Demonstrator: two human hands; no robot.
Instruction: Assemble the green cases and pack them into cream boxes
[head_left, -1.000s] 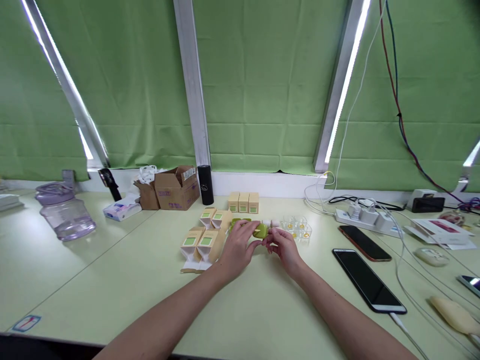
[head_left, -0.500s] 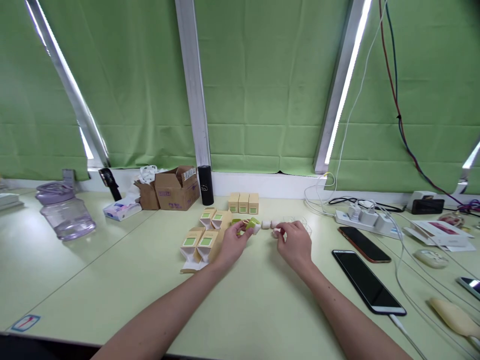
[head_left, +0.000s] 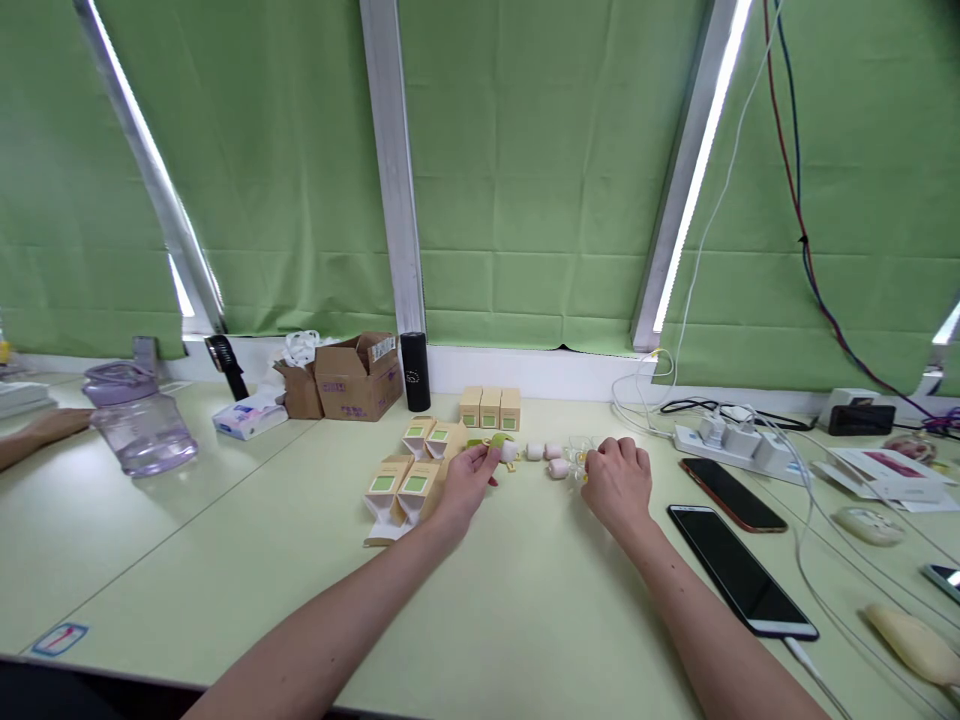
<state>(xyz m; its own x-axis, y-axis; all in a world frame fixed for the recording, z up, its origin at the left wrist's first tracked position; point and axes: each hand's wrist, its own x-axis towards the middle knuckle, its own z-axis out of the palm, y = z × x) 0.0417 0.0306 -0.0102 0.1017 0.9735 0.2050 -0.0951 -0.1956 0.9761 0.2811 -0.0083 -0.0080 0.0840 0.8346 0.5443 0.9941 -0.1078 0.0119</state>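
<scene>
My left hand point(head_left: 466, 487) pinches a small green-and-white piece point(head_left: 504, 446) with yellow bits, just right of the open cartons. Several open kraft cartons point(head_left: 415, 487) with green labels lie beside that wrist, their white inner flaps showing. Between my two hands sit a few small whitish-pink cylinders point(head_left: 558, 468) on the table. Small clear plastic pieces point(head_left: 579, 447) lie against the fingers of my right hand point(head_left: 619, 482). Those fingers are curled closed and pointing down, and their tips hide whatever they grip.
Three closed small boxes point(head_left: 490, 408) stand in a row at the back, near a black cylinder point(head_left: 414, 372) and a brown cardboard box point(head_left: 358, 378). Phones point(head_left: 739, 570), cables and a power strip point(head_left: 739, 455) occupy the right. Another person's hand point(head_left: 64, 424) rests behind a lilac jug point(head_left: 142, 425).
My right hand has moved right, from the whitish-pink cylinders to the clear plastic pieces. The piece in my left hand has turned slightly. Another person's hand has appeared at far left.
</scene>
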